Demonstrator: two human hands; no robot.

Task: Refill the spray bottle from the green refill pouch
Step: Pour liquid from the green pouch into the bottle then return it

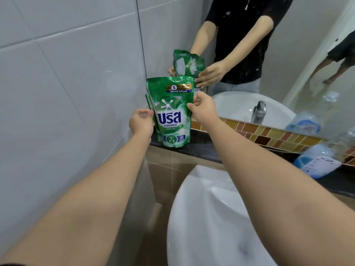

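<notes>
The green refill pouch [170,114] stands upright on the dark ledge [199,150] against the mirror, in the corner by the tiled wall. My left hand [141,122] grips its left edge at mid height. My right hand [203,107] pinches its right edge a little higher. A second green pouch seems to stand just behind the first one. A clear bottle with blue liquid and a white label [317,163] stands on the ledge at the far right, its top blurred.
A white washbasin [211,217] sits below the ledge. The mirror [269,54] reflects the pouch, my arms, the tap and the basin. A strip of brown mosaic tiles [269,133] runs under the mirror. Grey wall tiles [67,73] close in the left side.
</notes>
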